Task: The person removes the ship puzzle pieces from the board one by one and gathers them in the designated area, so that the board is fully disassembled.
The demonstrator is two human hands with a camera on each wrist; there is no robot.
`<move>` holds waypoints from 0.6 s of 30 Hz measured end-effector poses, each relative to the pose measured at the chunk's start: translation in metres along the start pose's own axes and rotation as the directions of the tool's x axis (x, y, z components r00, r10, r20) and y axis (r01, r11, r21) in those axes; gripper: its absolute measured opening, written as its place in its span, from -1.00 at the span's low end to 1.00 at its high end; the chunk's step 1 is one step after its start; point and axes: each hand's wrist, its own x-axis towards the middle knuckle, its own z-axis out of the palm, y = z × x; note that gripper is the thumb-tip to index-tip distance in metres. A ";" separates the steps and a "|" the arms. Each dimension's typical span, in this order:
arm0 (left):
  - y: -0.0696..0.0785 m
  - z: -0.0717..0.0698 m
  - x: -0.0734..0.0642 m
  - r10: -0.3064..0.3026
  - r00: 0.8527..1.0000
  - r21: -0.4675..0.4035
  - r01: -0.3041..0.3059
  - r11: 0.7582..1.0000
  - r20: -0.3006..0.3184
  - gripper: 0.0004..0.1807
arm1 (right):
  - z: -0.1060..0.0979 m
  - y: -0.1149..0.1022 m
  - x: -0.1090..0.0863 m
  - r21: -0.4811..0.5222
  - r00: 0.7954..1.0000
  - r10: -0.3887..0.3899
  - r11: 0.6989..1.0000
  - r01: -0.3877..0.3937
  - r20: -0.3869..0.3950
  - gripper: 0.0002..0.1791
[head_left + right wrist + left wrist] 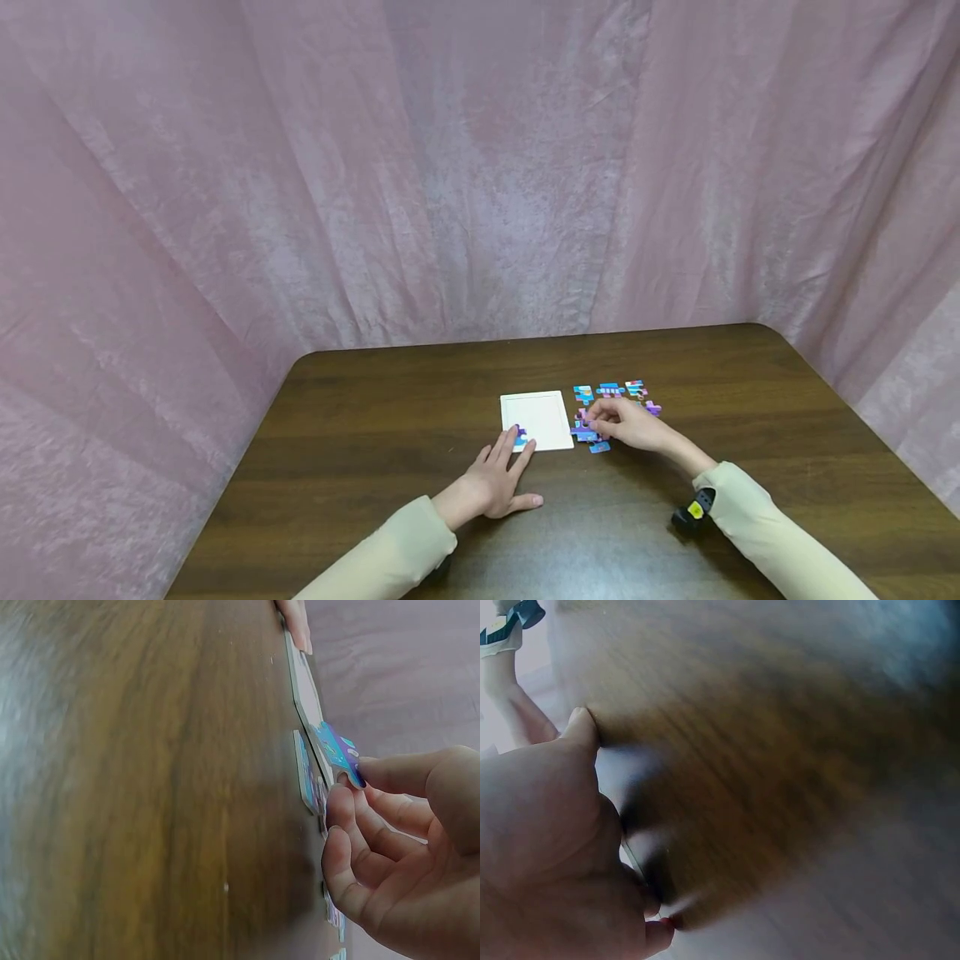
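A white square puzzle tray [537, 417] lies on the table, with one purple-and-blue puzzle piece in its near left corner. My left hand [497, 482] rests at that corner, fingers spread and straight, fingertips on the tray edge and the piece. Between thumb and fingers, my right hand [624, 423] pinches a blue-and-purple puzzle piece [337, 754], held just above the table beside the tray's right edge. Loose pieces lie under and around the right hand, such as a blue one [599, 447] nearest the front. The right hand hides some of them.
Behind the right hand lie more loose pieces, among them a blue-and-yellow one [582, 393] and a purple one [653, 408]. The brown wooden table [360, 442] ends at a pink curtain [480, 183]. A black camera [686, 518] is strapped to the right wrist.
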 end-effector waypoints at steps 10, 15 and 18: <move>0.002 -0.004 -0.004 0.003 1.000 0.021 -0.003 1.000 -0.011 -0.08 | -0.006 0.002 -0.008 0.059 1.000 0.025 0.998 -0.026 0.005 -0.86; 0.003 -0.007 -0.008 -0.001 1.000 0.021 0.002 1.000 -0.010 -0.07 | -0.009 0.002 -0.013 0.016 0.998 0.062 0.998 -0.062 -0.024 -0.85; 0.002 -0.005 -0.008 0.000 1.000 0.019 0.000 1.000 -0.018 -0.08 | -0.012 0.003 -0.016 -0.007 0.997 0.069 0.998 -0.069 -0.033 -0.85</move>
